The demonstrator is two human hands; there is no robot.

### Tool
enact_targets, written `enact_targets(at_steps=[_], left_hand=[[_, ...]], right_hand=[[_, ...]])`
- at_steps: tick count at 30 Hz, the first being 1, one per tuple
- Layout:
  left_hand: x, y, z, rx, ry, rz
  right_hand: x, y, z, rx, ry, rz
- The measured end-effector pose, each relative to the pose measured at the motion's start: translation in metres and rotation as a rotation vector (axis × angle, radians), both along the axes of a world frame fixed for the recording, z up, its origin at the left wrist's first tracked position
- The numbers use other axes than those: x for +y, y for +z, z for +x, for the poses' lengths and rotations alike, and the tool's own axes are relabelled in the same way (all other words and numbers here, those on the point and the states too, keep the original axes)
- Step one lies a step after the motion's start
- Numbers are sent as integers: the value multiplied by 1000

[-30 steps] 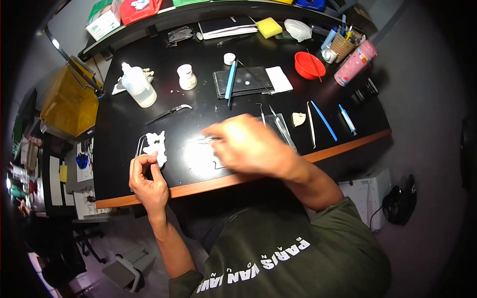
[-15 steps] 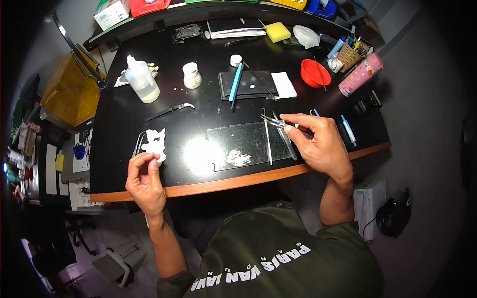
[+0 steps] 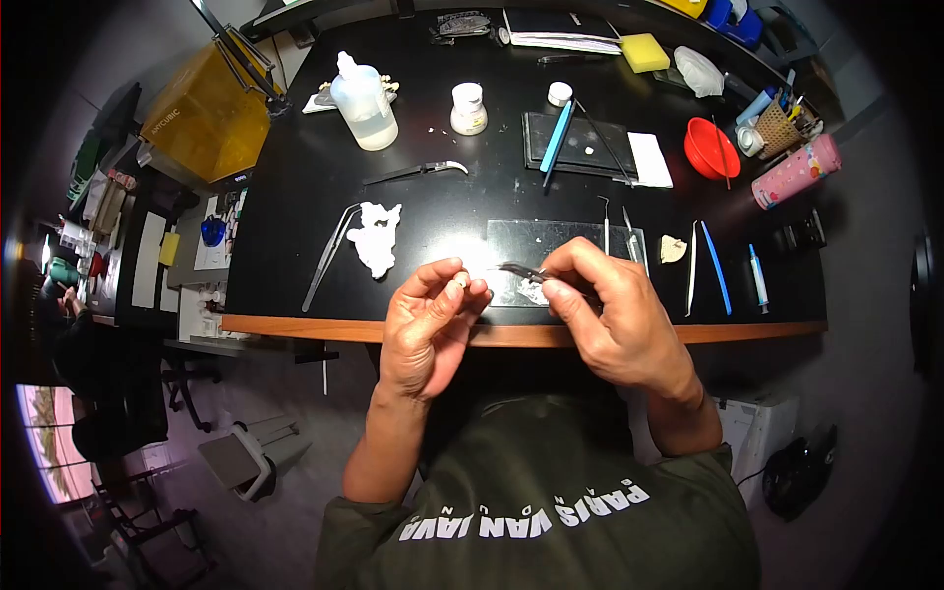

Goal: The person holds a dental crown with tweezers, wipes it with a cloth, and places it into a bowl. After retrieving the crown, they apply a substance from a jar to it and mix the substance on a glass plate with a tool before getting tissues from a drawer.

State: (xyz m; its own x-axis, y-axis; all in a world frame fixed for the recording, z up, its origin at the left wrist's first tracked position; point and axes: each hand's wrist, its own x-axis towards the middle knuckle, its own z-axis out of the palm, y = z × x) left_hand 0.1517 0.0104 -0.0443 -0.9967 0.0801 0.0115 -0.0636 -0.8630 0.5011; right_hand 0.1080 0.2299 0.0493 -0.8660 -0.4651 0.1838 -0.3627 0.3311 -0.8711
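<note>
My left hand (image 3: pixel 428 329) is closed in a pinch, palm up, around a small cream-coloured piece (image 3: pixel 461 280), tooth-like in size and colour. In my right hand (image 3: pixel 619 315) is a small metal two-pronged tool (image 3: pixel 521 271), its dark tips pointing left. The tips are a short way from the piece, apart from it; the rest of the tool hides in my fingers. Beneath the hands lies a glass slab (image 3: pixel 560 233) with whitish material (image 3: pixel 533 291) on it, partly covered by my right hand. Crumpled white tissue (image 3: pixel 376 241) and tweezers (image 3: pixel 329 261) lie left of my left hand.
Right of the slab lie a cream lump (image 3: pixel 672 249), a blue stick (image 3: pixel 716 267) and a syringe (image 3: pixel 758 278). Farther back stand a squeeze bottle (image 3: pixel 365 106), a white jar (image 3: pixel 469 113), a black tray (image 3: pixel 541 157) and a red bowl (image 3: pixel 710 147). The table's wooden edge (image 3: pixel 295 328) runs in front.
My left hand has moved right, away from the tissue. My right hand has brought the two-pronged tool left and nearer to it. The view has turned, shifting the table rightward and up.
</note>
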Motion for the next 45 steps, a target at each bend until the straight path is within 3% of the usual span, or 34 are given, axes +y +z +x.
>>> enact_targets(at_steps=[18, 31, 45], left_hand=[[6, 6, 10, -8, -93, 122], [1, 11, 16, 207, 142, -485], [3, 17, 21, 182, 155, -530]], right_hand=[[-9, 6, 2, 57, 45, 103], [5, 29, -3, 347, 193, 536], [3, 40, -1, 417, 237, 623]])
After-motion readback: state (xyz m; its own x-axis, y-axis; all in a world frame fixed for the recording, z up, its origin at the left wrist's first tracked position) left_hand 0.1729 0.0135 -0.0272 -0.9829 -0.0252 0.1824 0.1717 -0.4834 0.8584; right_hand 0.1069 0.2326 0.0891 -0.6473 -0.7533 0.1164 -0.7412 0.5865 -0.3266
